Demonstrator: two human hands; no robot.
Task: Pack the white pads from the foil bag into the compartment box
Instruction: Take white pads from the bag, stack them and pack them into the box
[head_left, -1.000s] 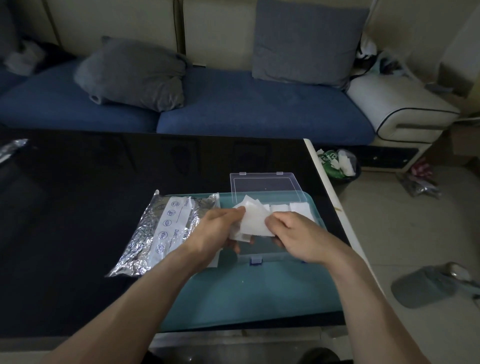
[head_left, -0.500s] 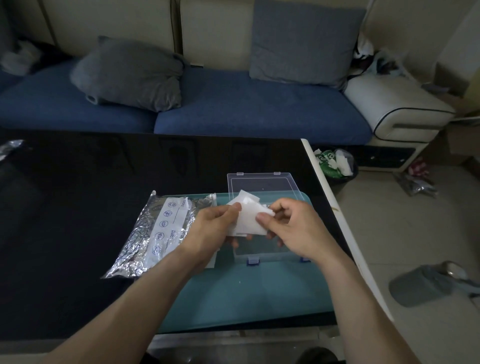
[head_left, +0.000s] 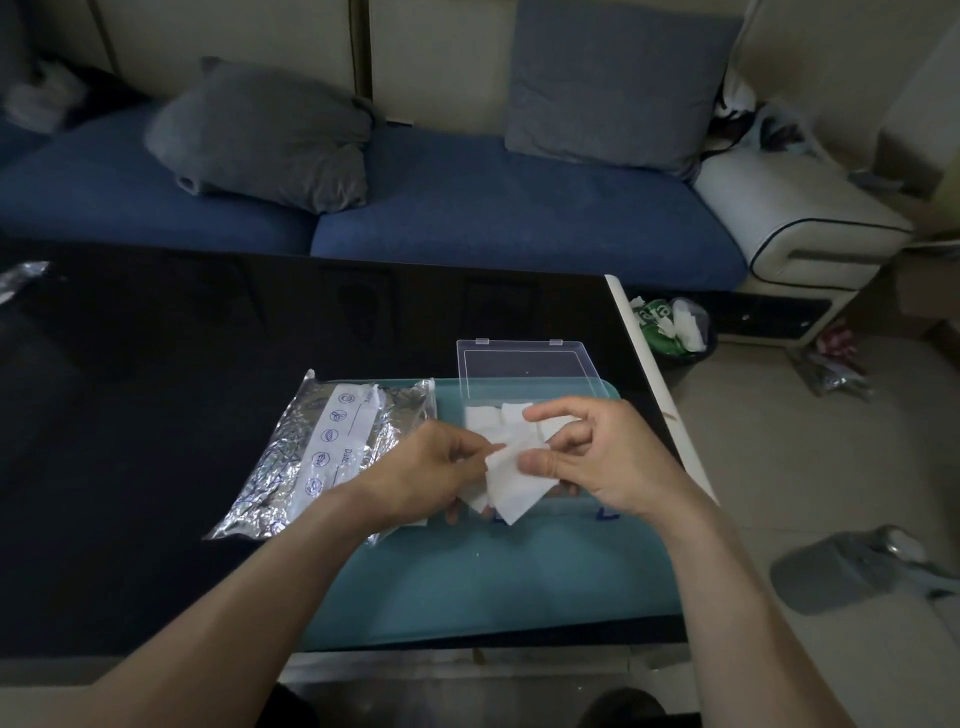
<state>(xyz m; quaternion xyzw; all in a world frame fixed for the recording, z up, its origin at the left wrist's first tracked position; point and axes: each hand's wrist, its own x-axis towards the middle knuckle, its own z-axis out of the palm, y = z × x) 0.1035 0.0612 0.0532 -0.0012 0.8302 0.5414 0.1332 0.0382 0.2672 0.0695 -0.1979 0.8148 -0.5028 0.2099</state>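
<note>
Compared with half a second ago, the right hand (head_left: 602, 462) has shifted its hold: its thumb now presses on the top white pad (head_left: 511, 480) while its forefinger is lifted free above, and the pad stack sits lower, over the near edge of the box (head_left: 524, 410). The left hand (head_left: 431, 467) still pinches the left edge of the stack, fingers (head_left: 480, 453) curled narrow around it. Pads lying in the far compartments are now exposed; earlier the hands covered them. The foil bag (head_left: 332, 452) lies unmoved, partly on the teal mat (head_left: 493, 582) and partly on the black bench (head_left: 156, 364), just left of the box. The box's near compartments and front wall are hidden behind both hands. The number of pads held cannot be told. The open lid (head_left: 527, 358) lies flat behind.
</note>
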